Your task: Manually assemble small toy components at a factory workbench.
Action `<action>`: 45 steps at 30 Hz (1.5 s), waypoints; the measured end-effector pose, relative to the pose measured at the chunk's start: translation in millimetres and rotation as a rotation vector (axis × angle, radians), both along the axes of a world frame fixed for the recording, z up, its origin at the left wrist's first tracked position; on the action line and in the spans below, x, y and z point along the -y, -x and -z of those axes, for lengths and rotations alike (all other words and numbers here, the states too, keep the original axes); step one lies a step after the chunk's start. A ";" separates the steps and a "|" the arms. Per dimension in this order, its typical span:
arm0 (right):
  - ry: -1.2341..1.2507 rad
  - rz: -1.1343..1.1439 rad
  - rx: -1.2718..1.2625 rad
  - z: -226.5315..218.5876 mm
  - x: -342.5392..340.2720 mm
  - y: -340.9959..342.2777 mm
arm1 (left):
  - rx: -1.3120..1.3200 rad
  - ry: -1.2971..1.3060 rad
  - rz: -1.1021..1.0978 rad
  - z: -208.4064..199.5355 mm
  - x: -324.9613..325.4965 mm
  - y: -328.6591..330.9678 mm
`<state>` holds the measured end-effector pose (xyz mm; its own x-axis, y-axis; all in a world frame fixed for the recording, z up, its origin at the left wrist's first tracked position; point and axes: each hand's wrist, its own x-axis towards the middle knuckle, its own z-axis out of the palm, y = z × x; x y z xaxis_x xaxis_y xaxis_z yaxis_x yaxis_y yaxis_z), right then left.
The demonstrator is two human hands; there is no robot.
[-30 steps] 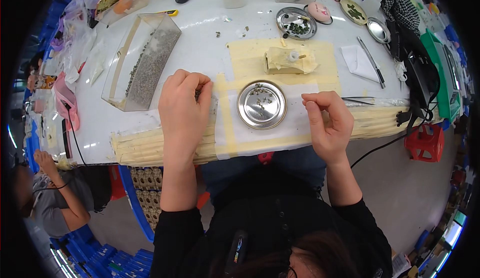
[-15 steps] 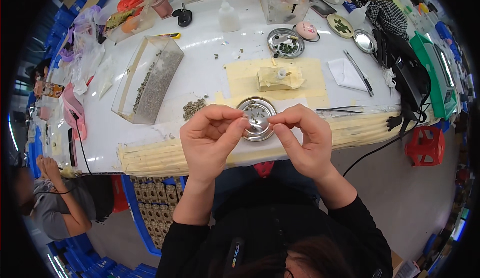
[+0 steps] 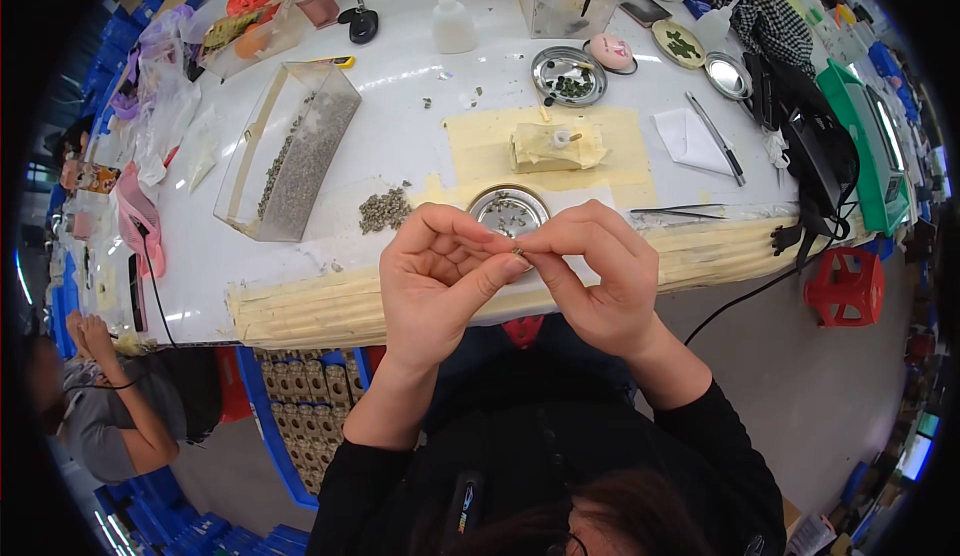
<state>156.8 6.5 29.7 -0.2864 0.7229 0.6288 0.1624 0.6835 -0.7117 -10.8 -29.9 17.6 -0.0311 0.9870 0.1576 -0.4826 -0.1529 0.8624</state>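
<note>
My left hand (image 3: 432, 281) and my right hand (image 3: 597, 276) meet fingertip to fingertip just over the near rim of a round metal dish (image 3: 509, 213). Between the left thumb and forefinger is a tiny greenish piece (image 3: 518, 252), too small to name. The right thumb and forefinger pinch right against it; whether they hold a piece of their own is hidden. Several small greenish bits lie in the dish. Left of it, a loose pile of similar small grey-green pieces (image 3: 384, 211) sits on the white table.
A clear box (image 3: 310, 156) of small grains stands at the left. Beyond the dish is a tape-wrapped block (image 3: 545, 148); tweezers (image 3: 680, 212) lie to the right. Farther back are a metal dish of dark green bits (image 3: 569, 78) and a squeeze bottle (image 3: 454, 26). Another person (image 3: 120, 396) sits at left.
My hands have come together; they were apart above the dish before. The left hand has shifted right to meet the right fingertips. The whole view has moved slightly.
</note>
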 end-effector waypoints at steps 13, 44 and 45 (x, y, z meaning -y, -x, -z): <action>-0.105 0.066 0.020 3.2 -0.9 0.6 | -0.112 0.027 -0.037 -2.4 7.8 -5.2; 0.530 -0.145 -0.305 14.4 13.8 -0.3 | -0.813 -0.426 -0.476 -2.3 1.9 -9.1; 0.516 -0.134 -0.300 14.2 13.0 -0.5 | -0.830 -0.440 -0.482 -2.7 1.4 -8.7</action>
<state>157.3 -6.5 15.5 -0.2602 0.9256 0.2747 -0.1595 0.2394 -0.9577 -2.1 -31.3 20.2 -0.1229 0.7497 0.6503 0.4280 -0.5512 0.7163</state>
